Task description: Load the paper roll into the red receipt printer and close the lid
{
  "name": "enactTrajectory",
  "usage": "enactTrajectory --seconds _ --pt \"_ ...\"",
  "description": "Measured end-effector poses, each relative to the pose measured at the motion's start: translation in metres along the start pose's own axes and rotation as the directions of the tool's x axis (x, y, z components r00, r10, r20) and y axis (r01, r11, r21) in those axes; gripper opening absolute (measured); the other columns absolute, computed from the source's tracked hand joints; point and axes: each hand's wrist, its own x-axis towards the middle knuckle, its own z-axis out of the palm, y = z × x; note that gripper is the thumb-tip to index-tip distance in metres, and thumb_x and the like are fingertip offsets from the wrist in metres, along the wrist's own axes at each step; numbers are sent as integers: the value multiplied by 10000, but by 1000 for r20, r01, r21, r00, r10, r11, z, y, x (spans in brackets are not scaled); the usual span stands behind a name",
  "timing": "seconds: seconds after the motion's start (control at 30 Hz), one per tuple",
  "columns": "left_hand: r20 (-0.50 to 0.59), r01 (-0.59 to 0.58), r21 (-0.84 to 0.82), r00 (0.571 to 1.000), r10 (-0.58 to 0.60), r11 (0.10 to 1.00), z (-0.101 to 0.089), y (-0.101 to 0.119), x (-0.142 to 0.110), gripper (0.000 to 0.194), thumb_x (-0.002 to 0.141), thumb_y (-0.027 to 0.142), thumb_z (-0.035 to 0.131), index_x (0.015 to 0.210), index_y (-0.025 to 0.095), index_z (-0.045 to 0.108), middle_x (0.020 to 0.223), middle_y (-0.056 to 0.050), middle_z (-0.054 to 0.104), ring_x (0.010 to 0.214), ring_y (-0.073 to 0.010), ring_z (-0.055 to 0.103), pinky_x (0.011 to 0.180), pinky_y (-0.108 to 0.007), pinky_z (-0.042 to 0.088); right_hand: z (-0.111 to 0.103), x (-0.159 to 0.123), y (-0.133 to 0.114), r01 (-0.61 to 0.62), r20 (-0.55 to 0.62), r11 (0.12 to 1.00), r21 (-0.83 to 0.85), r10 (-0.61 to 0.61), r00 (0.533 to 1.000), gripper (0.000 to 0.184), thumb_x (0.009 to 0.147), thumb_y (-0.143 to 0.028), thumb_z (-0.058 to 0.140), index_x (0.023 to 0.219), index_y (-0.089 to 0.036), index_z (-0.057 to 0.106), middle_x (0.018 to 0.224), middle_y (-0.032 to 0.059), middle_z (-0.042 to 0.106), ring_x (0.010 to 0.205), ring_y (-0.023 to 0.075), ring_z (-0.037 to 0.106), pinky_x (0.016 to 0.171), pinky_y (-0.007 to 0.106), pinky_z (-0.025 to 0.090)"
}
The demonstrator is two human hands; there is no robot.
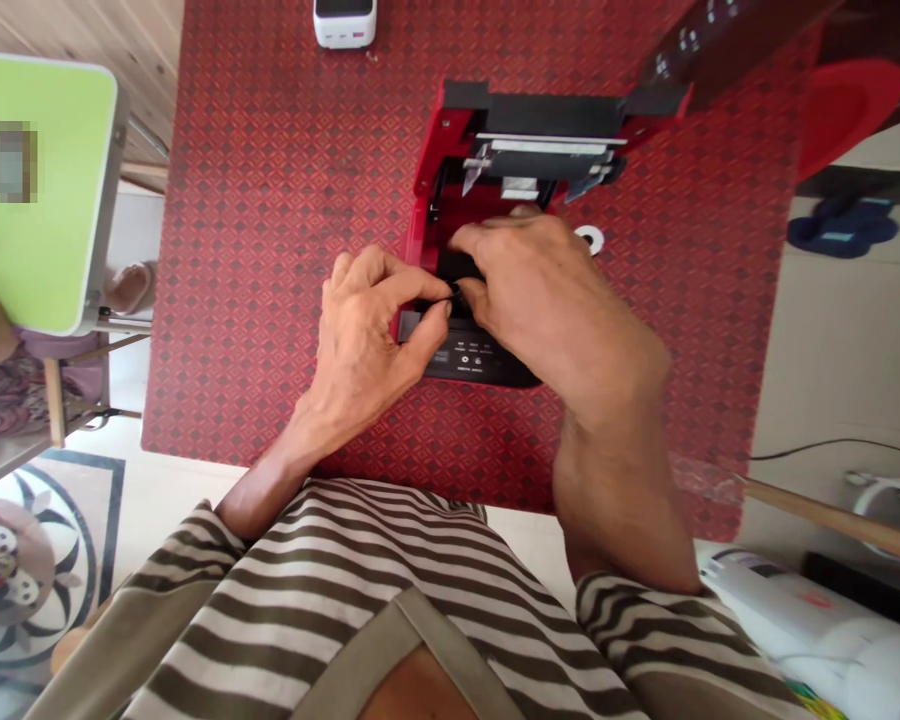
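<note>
A red and black device like a small label printer (480, 370) stands on the table with its lid (547, 125) raised toward the far side. My left hand (371, 335) is at its left edge, thumb and forefinger pinched on a small dark piece (452, 292) too small to name. Over the device's inside, my right hand (547, 290) bends with its thumb close to the same piece. Its other fingers reach down into the device, where their tips are partly hidden. Just right of the device lies a white ring-shaped roll or core (589, 240), partly covered by my right hand.
A red patterned cloth covers the table (270, 200). A white box-like gadget (345, 25) sits at the far edge. Dark shiny cylindrical object (705, 40) at far right, beside a red round item (855, 110). A green-topped folding table (52, 240) stands left, with a person beside it.
</note>
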Motion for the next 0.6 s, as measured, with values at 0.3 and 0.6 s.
enactTrajectory --seconds 0.3,0.6 --pt "-30 -139 195 989 148 971 -1 9 -2 235 1352 401 710 1285 369 933 1159 -44 815 1179 -302 720 1115 -532 579 -47 -51 -38 135 -56 974 181 -127 990 509 1085 -166 708 1437 -435 958 1422 -18 975 1276 363 919 1259 649 741" --pt "-90 -228 197 964 249 953 -2 18 -5 222 1326 293 749 1322 412 936 1096 -27 803 1129 -282 707 1125 -533 555 -29 -74 -42 42 -349 999 33 -28 937 281 1257 -332 766 1159 -484 981 1169 16 959 1156 375 886 1121 699 739"
